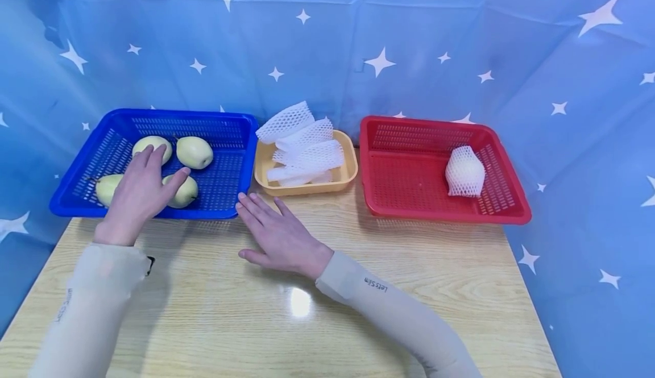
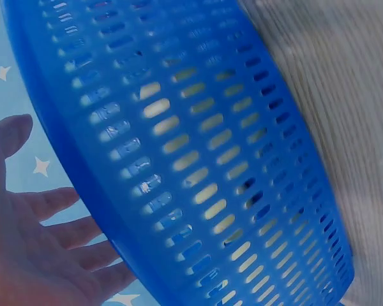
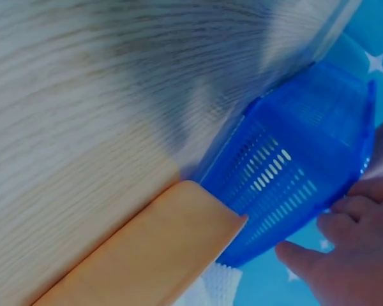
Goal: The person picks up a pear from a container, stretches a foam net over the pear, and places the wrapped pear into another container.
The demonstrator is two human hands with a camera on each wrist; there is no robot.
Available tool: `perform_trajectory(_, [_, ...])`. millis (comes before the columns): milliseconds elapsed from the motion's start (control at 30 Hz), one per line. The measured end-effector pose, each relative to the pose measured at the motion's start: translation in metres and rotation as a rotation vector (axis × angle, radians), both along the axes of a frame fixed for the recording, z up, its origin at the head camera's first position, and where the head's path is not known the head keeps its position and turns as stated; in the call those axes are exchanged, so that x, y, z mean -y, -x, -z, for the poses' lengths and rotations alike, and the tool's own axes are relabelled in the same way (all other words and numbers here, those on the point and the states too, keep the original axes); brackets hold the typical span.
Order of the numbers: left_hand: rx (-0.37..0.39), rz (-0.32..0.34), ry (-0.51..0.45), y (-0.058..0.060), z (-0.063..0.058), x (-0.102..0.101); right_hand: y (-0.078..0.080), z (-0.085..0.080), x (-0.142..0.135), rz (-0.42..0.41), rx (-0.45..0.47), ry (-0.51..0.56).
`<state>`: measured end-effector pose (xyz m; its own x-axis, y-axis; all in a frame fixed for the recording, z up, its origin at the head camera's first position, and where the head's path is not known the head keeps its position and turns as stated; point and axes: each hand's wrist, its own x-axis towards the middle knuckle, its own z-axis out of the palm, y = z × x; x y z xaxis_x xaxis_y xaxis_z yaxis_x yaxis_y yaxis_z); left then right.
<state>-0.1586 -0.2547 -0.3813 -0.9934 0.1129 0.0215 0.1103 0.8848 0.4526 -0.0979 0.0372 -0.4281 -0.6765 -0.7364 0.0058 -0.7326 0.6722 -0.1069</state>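
Observation:
In the head view my left hand is over the blue basket, fingers and thumb spread above the pears. One pear lies behind the fingertips and another pear to their right. Partly covered by the hand are a pear on its left and a pear by the thumb. The left wrist view has the fingers extended beyond the basket rim, with no fruit between them. My right hand holds nothing; its straight fingers point at the basket's front right corner.
A yellow tray piled with white foam net sleeves sits between the baskets. On the right, a red basket contains one net-wrapped fruit. Blue star-printed cloth hangs behind the wooden table.

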Motion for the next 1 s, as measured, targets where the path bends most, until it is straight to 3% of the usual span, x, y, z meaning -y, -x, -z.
perform_trajectory(300, [0.208,0.028,0.109,0.025,0.003,0.003,0.001,-0.002,0.001,0.002,0.009,-0.004])
perform_trajectory(600, [0.35,0.089,0.235,0.035,0.013,0.006,0.0,-0.002,0.002,-0.007,0.016,0.003])
perform_trajectory(800, [0.402,0.127,0.255,0.038,0.024,0.006,0.0,-0.002,0.002,-0.009,0.02,0.006])
perform_trajectory(1000, [0.405,0.129,0.235,0.04,0.028,0.004,0.0,-0.003,0.001,-0.013,0.028,0.01])
